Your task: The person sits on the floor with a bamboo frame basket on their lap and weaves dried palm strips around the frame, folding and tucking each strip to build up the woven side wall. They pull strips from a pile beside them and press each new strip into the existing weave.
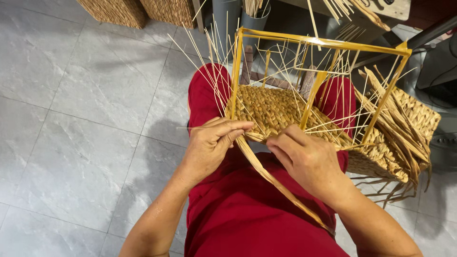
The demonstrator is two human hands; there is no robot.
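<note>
A half-woven straw basket (276,107) lies on my red-clothed lap, built around a yellow metal frame (314,43) with thin pale stakes sticking up. My left hand (209,145) pinches the near woven edge and a thin stake by the frame's left corner post. My right hand (302,157) is closed on the weave at the near edge, beside a yellow post. A long flat straw strand (281,185) runs from between my hands down across my lap to the right.
Loose dried straw strips (400,128) hang off the basket's right side. Woven baskets (119,10) stand at the top left on the grey tiled floor (76,119). A grey bin with stakes (252,16) stands ahead.
</note>
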